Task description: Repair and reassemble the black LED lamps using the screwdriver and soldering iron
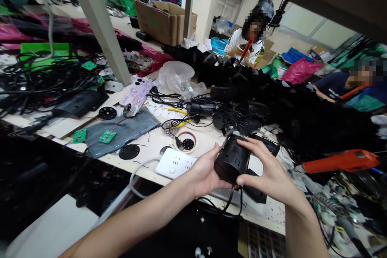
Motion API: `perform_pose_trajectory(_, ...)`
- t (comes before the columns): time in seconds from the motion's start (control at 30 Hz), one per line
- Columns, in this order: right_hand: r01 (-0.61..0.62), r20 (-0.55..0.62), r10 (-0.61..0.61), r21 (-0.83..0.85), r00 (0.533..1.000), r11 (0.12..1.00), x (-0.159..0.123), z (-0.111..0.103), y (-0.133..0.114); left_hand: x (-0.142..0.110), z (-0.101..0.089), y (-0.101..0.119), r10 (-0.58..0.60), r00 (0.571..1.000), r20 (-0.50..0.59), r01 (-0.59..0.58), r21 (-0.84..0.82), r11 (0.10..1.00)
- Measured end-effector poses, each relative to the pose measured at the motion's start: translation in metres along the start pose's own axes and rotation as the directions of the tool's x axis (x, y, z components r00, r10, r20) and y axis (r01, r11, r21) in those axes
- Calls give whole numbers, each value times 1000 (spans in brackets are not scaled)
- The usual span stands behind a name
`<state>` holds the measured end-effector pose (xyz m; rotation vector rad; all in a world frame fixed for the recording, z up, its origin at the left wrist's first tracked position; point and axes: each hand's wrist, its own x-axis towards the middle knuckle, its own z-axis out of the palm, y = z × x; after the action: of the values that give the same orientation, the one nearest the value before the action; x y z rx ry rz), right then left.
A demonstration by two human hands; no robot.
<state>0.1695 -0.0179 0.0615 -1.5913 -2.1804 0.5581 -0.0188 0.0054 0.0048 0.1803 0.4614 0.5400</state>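
Observation:
Between both hands I hold a black plastic housing (pixel 232 158), rounded and slotted, with a black cable (pixel 230 201) hanging from its lower end. My left hand (pixel 205 173) cups it from the left and below, fingers partly hidden behind it. My right hand (pixel 267 169) grips its right side, thumb near the bottom and fingers over the top. Just left of the hands lies a white power strip (pixel 173 163). A roll of tape (pixel 194 145) with a black perforated disc inside sits behind the strip.
An orange electric screwdriver (pixel 341 161) lies at the right among loose parts. Green circuit boards (pixel 107 136) rest on a grey bag (pixel 130 129) at the left, near a purple phone (pixel 137 90). Black parts heap up behind. Two people sit across the bench. A slanted post (pixel 99 20) rises at left.

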Motion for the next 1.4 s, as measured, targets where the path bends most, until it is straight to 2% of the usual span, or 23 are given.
perform_pose_trajectory(0.13,-3,-27,3,17,1000,1000,-1,1,1,2,0,1,1,1000,30,0,-6,1000)
perform_pose_trajectory(0.3,-30,-24,31,29,999,999,-1,1,0,1,5,2,-7,1000,-22,7,5,1000)
perform_pose_trajectory(0.57,-57,-33,60,67,998,996,-2,5,1,2,5,0,19,999,-31,-18,41,999)
perform_pose_trajectory(0.73,-49,-35,52,63,998,997,-8,5,-1,-1,6,-5,96,995,-12,-95,102,990)
perform_pose_trajectory(0.9,-15,-28,16,50,999,999,-18,2,-1,-13,17,-11,213,977,-2,-205,264,942)
perform_pose_trajectory(1.0,1,-6,-1,49,1000,999,-23,3,0,-17,22,-17,244,968,-59,-209,349,914)
perform_pose_trajectory(1.13,13,2,-13,57,1000,998,-30,8,-4,-20,22,-25,301,949,-90,-249,370,895)
perform_pose_trajectory(1.23,-4,-24,7,143,1000,990,-34,12,-7,-23,19,-28,332,940,-76,-282,373,884)
perform_pose_trajectory(1.3,-41,-129,81,285,988,958,-34,17,-6,-24,16,-28,372,926,-72,-317,391,864)
perform_pose_trajectory(1.37,-76,-224,210,490,952,868,-32,24,-3,-25,14,-28,415,907,-68,-353,413,840)
perform_pose_trajectory(1.4,-93,-225,275,592,935,800,-30,29,-2,-26,13,-28,421,905,-66,-356,424,833)
